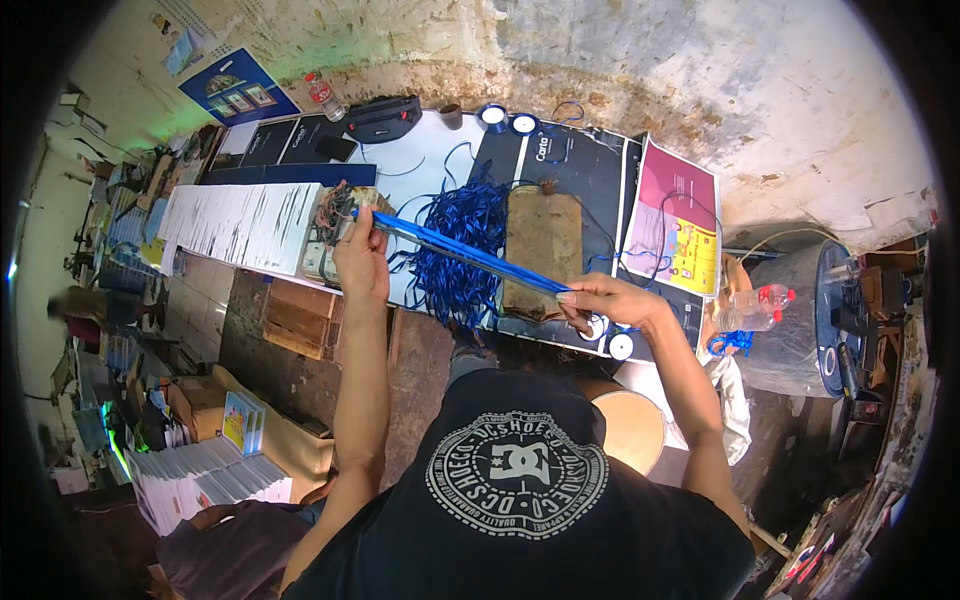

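A bundle of blue ribbon strands is stretched slantwise above the table between my two hands. My left hand is closed on its upper left end, beside a stack covered with tangled thin cords. The lower right end is pinched in my right hand. Beneath the strands lies a loose heap of blue ribbon, next to a worn brown board. Close below my right hand is a ribbon spool, with another partly behind my fingers. Two more spools are at the table's back edge.
A long row of white paper stacks runs along the left. A black pouch and a phone lie at the back. To the right are a printed sheet, a plastic bottle and a round stool. Another person is at lower left.
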Available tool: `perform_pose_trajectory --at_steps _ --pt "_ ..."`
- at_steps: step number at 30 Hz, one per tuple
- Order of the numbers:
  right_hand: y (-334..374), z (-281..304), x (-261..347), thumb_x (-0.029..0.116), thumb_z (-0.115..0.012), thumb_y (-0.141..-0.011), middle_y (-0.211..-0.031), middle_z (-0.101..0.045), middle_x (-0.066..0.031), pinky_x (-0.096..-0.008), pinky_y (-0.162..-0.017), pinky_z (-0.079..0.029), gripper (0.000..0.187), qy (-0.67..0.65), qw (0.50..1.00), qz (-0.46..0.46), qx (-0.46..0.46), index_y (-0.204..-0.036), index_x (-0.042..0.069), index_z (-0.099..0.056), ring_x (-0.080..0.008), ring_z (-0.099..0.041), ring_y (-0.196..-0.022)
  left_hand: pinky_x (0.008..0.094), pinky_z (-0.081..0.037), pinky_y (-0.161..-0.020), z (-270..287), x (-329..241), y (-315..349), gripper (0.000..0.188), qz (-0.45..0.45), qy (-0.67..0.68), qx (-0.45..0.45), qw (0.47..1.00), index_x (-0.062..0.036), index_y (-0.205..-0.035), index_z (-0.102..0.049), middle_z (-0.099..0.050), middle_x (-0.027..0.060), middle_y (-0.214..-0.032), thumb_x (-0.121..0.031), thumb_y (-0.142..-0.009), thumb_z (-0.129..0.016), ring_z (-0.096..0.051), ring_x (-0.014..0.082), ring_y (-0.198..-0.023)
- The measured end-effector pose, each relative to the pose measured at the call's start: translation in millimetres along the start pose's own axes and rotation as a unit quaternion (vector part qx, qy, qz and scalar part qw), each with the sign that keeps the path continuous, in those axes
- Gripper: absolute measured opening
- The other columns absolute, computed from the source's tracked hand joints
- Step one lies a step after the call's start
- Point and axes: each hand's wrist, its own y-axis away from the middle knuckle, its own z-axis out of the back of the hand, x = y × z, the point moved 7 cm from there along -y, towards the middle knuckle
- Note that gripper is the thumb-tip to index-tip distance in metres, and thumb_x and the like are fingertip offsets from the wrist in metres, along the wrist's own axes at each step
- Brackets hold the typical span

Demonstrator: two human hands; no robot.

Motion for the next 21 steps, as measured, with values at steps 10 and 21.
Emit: perform_pose_trajectory --at_steps 10,21 --pt "0 3 -20 0.03 -0.042 -0.1 -0.06 -0.046 0.0017 -0.023 -0.051 -0.038 0.037 0.033 0.996 -0.081 0.031 -0.076 0.003 -0.051 -0.0071 -0.045 -0.055 0.0206 -0.028 -0.054 73 39 7 0.017 0.053 0.048 -0.038 0.997 -0.0033 -0.095 -0.062 -0.05 -0.0047 -0.075 -0.02 -0.091 -0.062 -0.036 0.0062 -0.058" --pt "4 -58 -61 0.031 -0.04 -0.098 -0.06 -0.048 -0.0008 -0.0259 -0.048 -0.041 0.039 0.111 0.96 -0.187 0.178 -0.076 0.002 -0.054 -0.0103 -0.047 -0.051 0.0273 -0.046 -0.067 173 86 117 0.054 0.138 -0.467 -0.124 0.865 0.0014 -0.126 -0.05 -0.061 0.0091 -0.11 -0.032 -0.087 -0.066 -0.057 0.0141 -0.083"
